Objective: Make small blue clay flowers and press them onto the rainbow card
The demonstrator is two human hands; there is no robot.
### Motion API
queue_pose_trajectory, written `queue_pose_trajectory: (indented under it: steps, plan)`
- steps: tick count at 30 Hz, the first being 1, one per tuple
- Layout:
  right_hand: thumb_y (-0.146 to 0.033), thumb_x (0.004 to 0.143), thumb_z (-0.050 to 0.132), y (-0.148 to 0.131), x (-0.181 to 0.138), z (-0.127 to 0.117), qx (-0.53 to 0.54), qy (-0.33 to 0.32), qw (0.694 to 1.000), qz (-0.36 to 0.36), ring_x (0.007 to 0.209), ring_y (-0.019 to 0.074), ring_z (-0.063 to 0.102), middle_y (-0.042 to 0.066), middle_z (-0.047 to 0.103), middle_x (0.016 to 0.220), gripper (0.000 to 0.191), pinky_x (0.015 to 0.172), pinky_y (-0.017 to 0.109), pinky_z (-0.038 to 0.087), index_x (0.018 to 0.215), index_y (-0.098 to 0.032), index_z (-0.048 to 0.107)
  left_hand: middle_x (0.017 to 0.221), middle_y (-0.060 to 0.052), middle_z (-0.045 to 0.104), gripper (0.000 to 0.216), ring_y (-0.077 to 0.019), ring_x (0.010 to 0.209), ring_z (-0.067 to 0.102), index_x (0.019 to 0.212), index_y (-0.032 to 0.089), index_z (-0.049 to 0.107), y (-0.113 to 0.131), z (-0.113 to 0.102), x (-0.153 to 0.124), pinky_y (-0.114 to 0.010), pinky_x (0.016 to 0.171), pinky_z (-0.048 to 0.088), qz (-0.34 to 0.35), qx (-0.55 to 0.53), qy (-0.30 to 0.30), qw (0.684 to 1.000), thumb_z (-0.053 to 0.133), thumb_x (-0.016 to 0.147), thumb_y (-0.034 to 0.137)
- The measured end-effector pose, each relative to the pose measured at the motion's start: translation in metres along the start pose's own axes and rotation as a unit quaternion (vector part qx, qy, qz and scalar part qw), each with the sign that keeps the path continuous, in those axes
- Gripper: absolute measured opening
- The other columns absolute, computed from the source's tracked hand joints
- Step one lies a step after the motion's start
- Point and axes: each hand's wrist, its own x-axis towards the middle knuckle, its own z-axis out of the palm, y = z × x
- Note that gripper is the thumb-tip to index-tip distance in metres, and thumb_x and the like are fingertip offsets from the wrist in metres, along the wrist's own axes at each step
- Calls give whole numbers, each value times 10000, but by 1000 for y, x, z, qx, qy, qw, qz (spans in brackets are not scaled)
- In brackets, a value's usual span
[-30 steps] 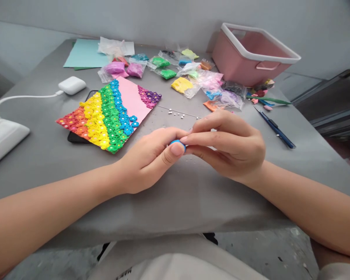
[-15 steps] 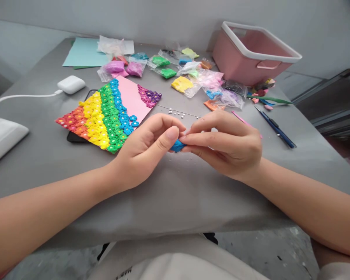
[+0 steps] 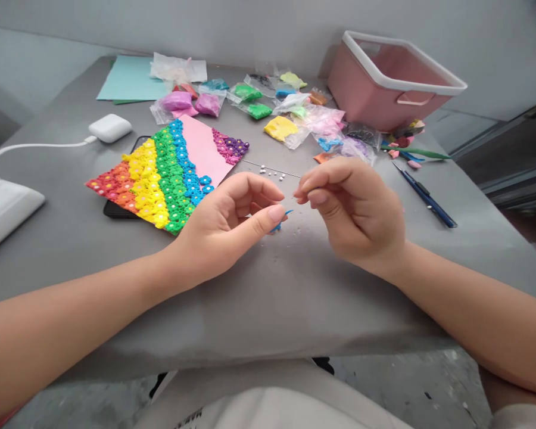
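My left hand point(image 3: 226, 229) hovers over the grey table point(image 3: 272, 298), its thumb and fingers curled round a small lump of blue clay point(image 3: 277, 225) that peeks out by the thumb tip. My right hand point(image 3: 355, 211) is just right of it, thumb and forefinger pinched together near the clay; what they pinch is too small to make out. To the left lies a pink card point(image 3: 203, 152) covered in rainbow rows of clay flowers point(image 3: 154, 179), with purple flowers at its far corner.
Bags of coloured clay point(image 3: 279, 128) lie at the back, beside a pink bin point(image 3: 390, 83). A blue tool point(image 3: 426, 196) lies on the right. Small white beads point(image 3: 270, 173) are scattered mid-table. An earbud case point(image 3: 109, 128) and cable sit left, with teal paper point(image 3: 131, 80) behind.
The two hands were pressed together on the blue clay; now my right hand has pulled away up and right, pinched, while my left hand keeps the lump.
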Motion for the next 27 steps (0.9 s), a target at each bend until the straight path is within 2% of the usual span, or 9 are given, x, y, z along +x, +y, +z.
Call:
queue_pose_trajectory:
  steps: [5,8,10,12,14,18,22,25,27]
  plan:
    - [-324,1054,474,2,0,0,24,-9,998,63,642,105,644,-12,685,720,238,635,246,528,917,-227,643,855,0,660,154,-109,755,668,934,183,607,-2,-1,1,-221,699,590,-5,-17,39,999,686,901,311]
    - [-316,957,658,3,1,0,32,-32,995,94,593,108,622,-23,690,683,168,561,239,507,815,-227,657,879,1,655,157,-107,764,662,940,185,611,-3,-1,2,-227,723,588,-16,-21,70,997,677,906,323]
    - [-267,879,750,3,1,0,31,-49,994,97,624,119,641,-23,716,719,124,577,247,529,788,-230,675,892,3,648,166,-101,753,650,940,185,613,-3,-2,3,-222,721,580,-14,-10,85,996,686,895,327]
    - [-230,892,721,3,1,-1,40,-64,992,97,675,125,674,-18,751,801,45,618,254,560,848,-236,711,895,1,651,180,-98,739,637,939,185,619,-2,-2,3,-213,704,564,-11,17,89,996,699,884,337]
    - [-216,946,637,3,1,-4,47,-71,991,105,691,119,693,-11,770,863,102,636,253,575,924,-238,734,905,-4,662,217,-97,730,625,933,185,627,-1,-3,3,-201,668,539,-7,43,92,995,734,857,357]
    - [-244,899,720,1,4,-10,9,-90,990,104,601,107,654,-30,734,714,102,580,242,545,799,-230,735,890,-14,668,310,-111,758,614,873,181,637,2,-5,3,-188,607,484,-2,62,84,995,824,779,410]
    - [-208,888,715,3,6,-16,-16,-84,991,98,696,126,702,-16,769,808,40,656,248,581,857,-229,730,760,0,612,309,-109,709,579,775,184,624,2,-7,2,-208,635,481,18,92,70,993,720,881,458]
    - [-218,940,622,5,7,-17,-37,-101,988,109,722,127,727,4,789,882,116,681,250,580,960,-214,737,793,3,621,227,-111,727,603,807,190,611,0,-6,3,-219,685,516,21,91,80,992,693,901,379]
    - [-249,933,636,5,8,-19,-61,-121,983,120,683,130,716,2,785,833,112,652,251,559,925,-217,743,878,0,643,131,-113,762,629,888,192,617,-2,-6,4,-222,701,535,14,83,93,992,716,858,273]
